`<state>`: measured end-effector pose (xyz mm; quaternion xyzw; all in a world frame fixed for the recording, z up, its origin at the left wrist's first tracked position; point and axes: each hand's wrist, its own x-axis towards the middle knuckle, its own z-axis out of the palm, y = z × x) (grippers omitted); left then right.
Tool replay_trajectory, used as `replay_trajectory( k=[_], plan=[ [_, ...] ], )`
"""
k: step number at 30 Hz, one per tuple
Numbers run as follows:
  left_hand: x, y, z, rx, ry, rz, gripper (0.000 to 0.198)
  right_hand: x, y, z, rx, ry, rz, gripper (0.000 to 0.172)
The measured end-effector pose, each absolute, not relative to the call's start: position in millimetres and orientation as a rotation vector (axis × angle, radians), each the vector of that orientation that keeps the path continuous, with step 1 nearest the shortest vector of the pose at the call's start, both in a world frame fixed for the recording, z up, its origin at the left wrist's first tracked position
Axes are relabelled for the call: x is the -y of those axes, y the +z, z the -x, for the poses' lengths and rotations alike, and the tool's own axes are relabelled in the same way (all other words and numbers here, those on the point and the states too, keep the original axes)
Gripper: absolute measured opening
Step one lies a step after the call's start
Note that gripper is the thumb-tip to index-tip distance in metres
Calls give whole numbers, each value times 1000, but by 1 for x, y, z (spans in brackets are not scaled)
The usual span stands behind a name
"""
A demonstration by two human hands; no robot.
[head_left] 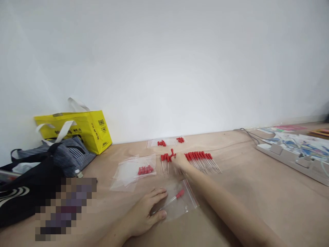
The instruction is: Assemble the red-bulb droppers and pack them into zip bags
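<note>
My left hand [145, 214] lies flat on the table, fingers stretched, holding down the edge of a clear zip bag [180, 206] that has one red-capped dropper [177, 196] inside. My right hand [181, 162] reaches forward into a row of red-capped droppers [199, 160] laid side by side; its fingers are curled on the row, and one red cap shows at their tips. What they grip is too small to make out.
Clear bags with red droppers [144, 169] lie left of the row, more bags [167, 141] by the wall. A yellow tote [84, 128] and striped bag [65, 154] stand at left. A white power strip [290, 156] and papers lie at right.
</note>
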<state>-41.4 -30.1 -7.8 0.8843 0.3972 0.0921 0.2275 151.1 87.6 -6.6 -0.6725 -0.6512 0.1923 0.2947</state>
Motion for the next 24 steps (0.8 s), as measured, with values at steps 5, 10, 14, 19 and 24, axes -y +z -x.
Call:
replay_trajectory(
  k=[5,10,14,19,24],
  plan=[
    [30,-7,40,-1100,252,-2445,47,-60,-10,-195,1608,616,1549,21],
    [28,-7,38,-1124,259,-2436,47,-19,-33,-232,1396,862,1176,58],
    [28,-10,38,-1135,287,-2416,48,0,-45,-231,1204,1010,1010,82],
    [27,-14,40,-1147,287,-2440,48,8,-49,-210,1006,1072,1074,73],
    [25,-18,42,-1107,281,-2489,58,14,-49,-204,973,1269,983,49]
  ],
)
